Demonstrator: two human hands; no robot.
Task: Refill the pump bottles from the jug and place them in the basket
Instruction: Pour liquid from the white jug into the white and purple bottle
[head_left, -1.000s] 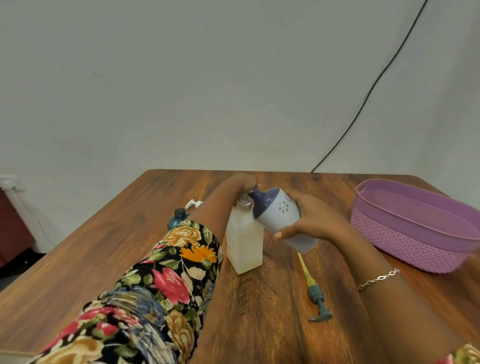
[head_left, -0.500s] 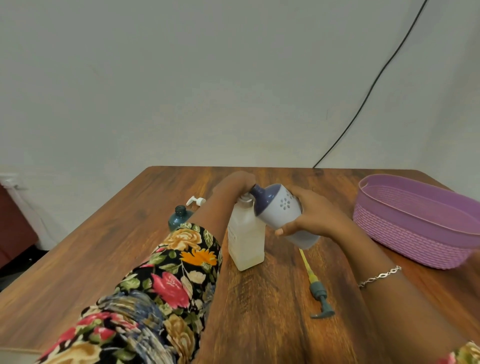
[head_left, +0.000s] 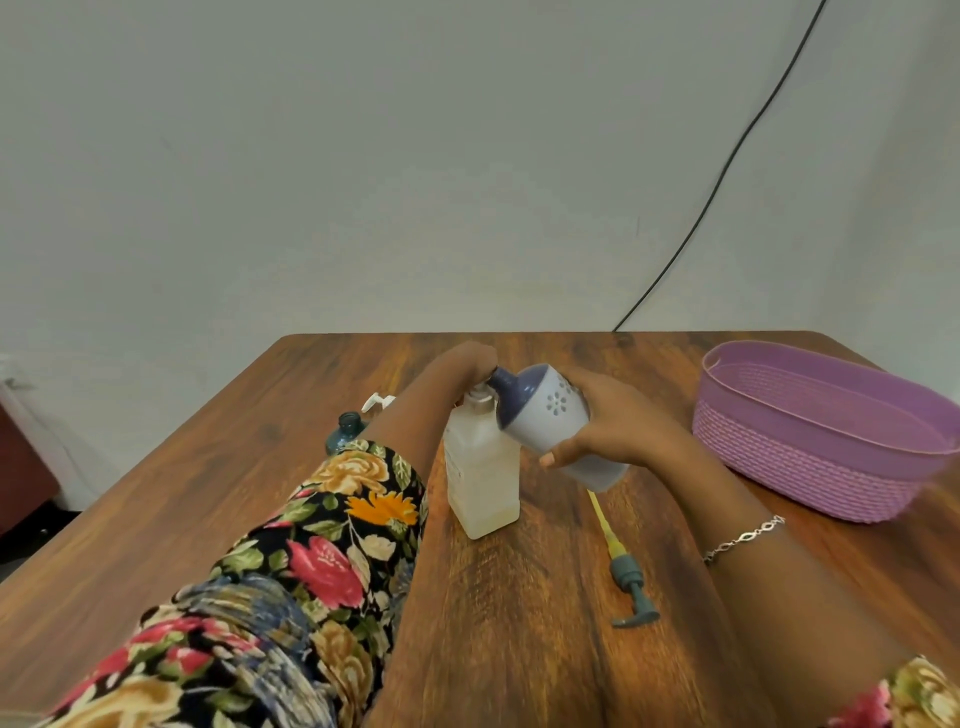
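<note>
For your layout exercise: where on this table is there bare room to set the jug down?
Bare wood lies along the left edge beyond the teal bottle, and in front between the clear bottle and loose pump. The middle is crowded; the basket fills the right.

A brown wood-grain counter (head_left: 519, 639) with a dark, streaked finish carries everything here. Near its middle stands an upright, translucent, square-sided plastic bottle (head_left: 480, 480) with a little pale liquid at the bottom. Behind it to the left sits a small dark teal bottle (head_left: 347, 432) with an open neck, and just beyond that a white pump head (head_left: 378, 401), mostly hidden. A grey-green pump head with a yellow dip tube (head_left: 621, 564) lies flat to the right of the square bottle. At the right edge rests an oval purple woven-pattern plastic basket (head_left: 810, 467).
</note>
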